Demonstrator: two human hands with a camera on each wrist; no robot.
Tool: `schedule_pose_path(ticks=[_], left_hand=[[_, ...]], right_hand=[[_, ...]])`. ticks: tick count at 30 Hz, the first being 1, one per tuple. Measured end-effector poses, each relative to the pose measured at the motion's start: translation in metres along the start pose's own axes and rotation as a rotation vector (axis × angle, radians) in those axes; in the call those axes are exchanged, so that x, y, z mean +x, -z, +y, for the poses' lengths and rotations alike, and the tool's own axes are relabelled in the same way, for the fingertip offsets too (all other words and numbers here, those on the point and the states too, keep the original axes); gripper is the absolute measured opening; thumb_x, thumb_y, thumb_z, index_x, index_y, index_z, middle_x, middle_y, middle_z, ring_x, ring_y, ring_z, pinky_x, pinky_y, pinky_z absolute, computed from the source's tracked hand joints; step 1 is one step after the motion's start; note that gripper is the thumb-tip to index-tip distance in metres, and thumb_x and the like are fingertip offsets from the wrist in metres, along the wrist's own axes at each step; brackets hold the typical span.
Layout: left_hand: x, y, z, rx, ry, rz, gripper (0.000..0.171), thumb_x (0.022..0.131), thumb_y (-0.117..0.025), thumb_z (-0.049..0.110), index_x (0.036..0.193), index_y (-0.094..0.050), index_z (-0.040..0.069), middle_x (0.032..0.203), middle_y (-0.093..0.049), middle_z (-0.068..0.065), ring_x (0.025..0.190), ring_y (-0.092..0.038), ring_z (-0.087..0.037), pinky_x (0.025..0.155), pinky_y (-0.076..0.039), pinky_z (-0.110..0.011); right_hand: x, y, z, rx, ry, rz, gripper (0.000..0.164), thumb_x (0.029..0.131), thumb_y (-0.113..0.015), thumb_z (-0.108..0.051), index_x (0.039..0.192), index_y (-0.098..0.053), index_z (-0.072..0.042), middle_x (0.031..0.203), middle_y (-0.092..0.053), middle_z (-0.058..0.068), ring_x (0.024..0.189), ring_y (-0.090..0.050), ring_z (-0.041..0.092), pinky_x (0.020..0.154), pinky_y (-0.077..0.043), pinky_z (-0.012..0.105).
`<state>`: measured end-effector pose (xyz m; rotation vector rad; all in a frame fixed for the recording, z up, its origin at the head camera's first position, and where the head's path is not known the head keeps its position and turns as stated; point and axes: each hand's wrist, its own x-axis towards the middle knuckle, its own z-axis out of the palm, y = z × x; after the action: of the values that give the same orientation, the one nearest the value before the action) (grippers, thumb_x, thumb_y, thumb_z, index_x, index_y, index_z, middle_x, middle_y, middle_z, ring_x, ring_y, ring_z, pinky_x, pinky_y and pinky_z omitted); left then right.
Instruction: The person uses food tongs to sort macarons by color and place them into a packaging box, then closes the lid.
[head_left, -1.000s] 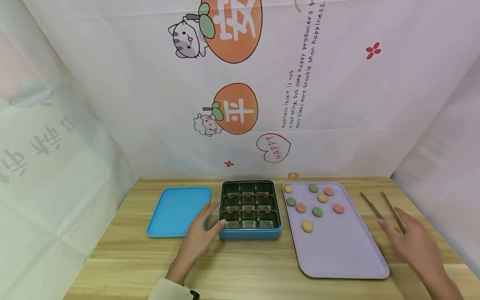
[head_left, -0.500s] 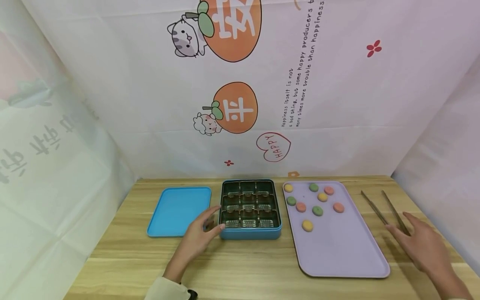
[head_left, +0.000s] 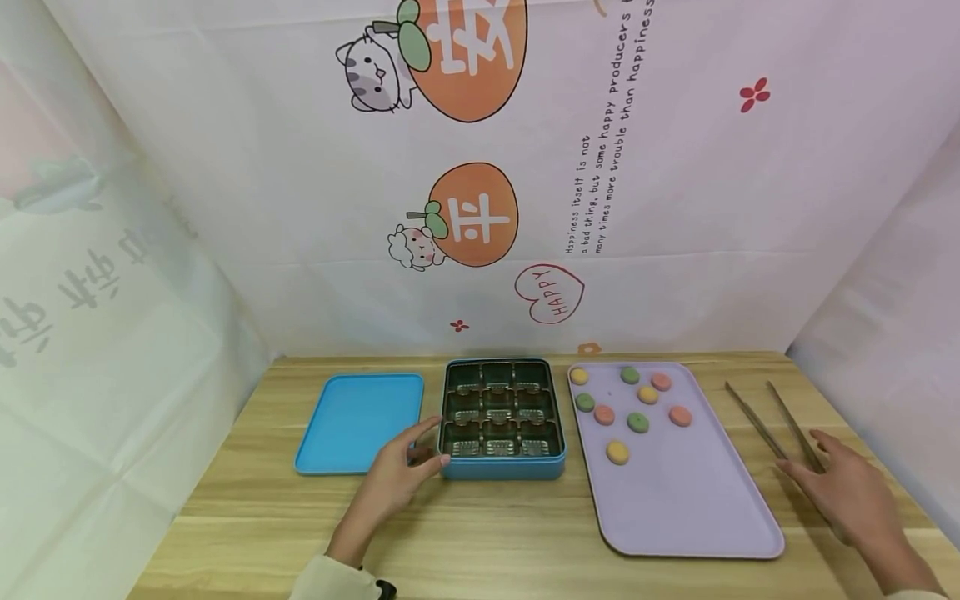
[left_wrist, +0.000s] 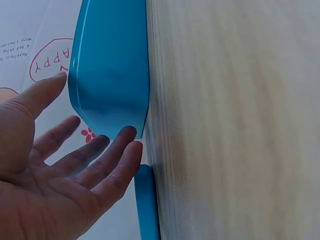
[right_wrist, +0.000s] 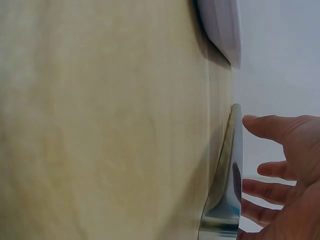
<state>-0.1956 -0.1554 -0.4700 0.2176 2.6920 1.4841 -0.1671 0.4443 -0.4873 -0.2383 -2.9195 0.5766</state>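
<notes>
In the head view my left hand (head_left: 396, 472) is at the left front corner of a blue square tin (head_left: 504, 469), thumb and fingers spread and relaxed. The left wrist view shows its fingertips (left_wrist: 131, 150) beside the tin wall. A clear insert (head_left: 499, 408) with several bare compartments fills the tin. On the right, metal tongs (head_left: 757, 422) lie on the table with their arms apart, tips pointing away. Over their near end hovers my right hand (head_left: 851, 490), partly covering them. In the right wrist view its loosely extended fingers (right_wrist: 267, 190) stand beside the tongs without curling round them.
A light purple tray (head_left: 690, 508) lies between tin and tongs. Several green, pink and yellow macaron-like rounds, among them a yellow one (head_left: 618, 452), sit mostly on its far half. The flat blue lid (head_left: 360, 425) lies left of the tin. A printed cloth (head_left: 300, 208) hangs behind the table.
My right hand has shifted a little right and nearer to me, leaving more of the tongs showing. The left hand has barely moved at the tin. The rounds have stayed in place.
</notes>
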Motion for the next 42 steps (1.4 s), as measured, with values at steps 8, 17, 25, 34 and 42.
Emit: schedule_pose_path(ticks=[8,17,25,34,42], left_hand=[[0.000,-0.003,0.001,-0.018,0.010,-0.008,0.062,0.097,-0.078,0.023,0.154,-0.055,0.021,0.160,-0.047,-0.023,0.128,-0.065,-0.044,0.094,-0.060,-0.053],[-0.002,-0.004,0.005,-0.035,0.026,-0.021,0.056,0.098,-0.075,0.022,0.152,-0.057,0.020,0.159,-0.049,-0.023,0.131,-0.062,-0.043,0.086,-0.060,-0.042],[-0.002,-0.003,0.006,-0.046,0.028,-0.028,0.056,0.099,-0.074,0.021,0.152,-0.057,0.020,0.158,-0.049,-0.025,0.128,-0.065,-0.042,0.077,-0.056,-0.034],[-0.001,-0.003,0.005,-0.051,0.019,-0.038,0.055,0.100,-0.073,0.022,0.152,-0.057,0.019,0.156,-0.051,-0.026,0.118,-0.070,-0.033,0.071,-0.056,-0.033],[0.000,-0.001,0.006,-0.064,0.018,-0.047,0.054,0.102,-0.070,0.021,0.154,-0.055,0.017,0.149,-0.057,-0.027,0.089,-0.069,-0.020,0.052,-0.043,-0.027]], right_hand=[[0.004,-0.002,0.002,-0.007,0.027,0.017,0.077,0.099,-0.072,-0.035,0.139,-0.042,0.023,0.127,-0.054,0.049,0.105,-0.054,0.070,0.079,-0.050,0.070],[0.013,-0.002,0.005,-0.034,0.060,0.021,0.075,0.093,-0.077,-0.029,0.131,-0.045,0.027,0.116,-0.060,0.047,0.100,-0.057,0.069,0.076,-0.051,0.069],[0.018,-0.001,0.005,-0.039,0.069,-0.032,0.075,0.091,-0.077,-0.024,0.136,-0.042,0.025,0.122,-0.053,0.052,0.103,-0.054,0.069,0.081,-0.049,0.072],[0.016,-0.002,0.001,-0.045,0.091,0.019,0.070,0.087,-0.077,-0.018,0.135,-0.046,0.021,0.121,-0.052,0.053,0.102,-0.054,0.069,0.080,-0.048,0.073],[0.014,0.003,-0.006,-0.075,0.069,0.051,0.065,0.084,-0.079,-0.019,0.117,-0.053,0.030,0.101,-0.059,0.050,0.086,-0.059,0.064,0.072,-0.052,0.068]])
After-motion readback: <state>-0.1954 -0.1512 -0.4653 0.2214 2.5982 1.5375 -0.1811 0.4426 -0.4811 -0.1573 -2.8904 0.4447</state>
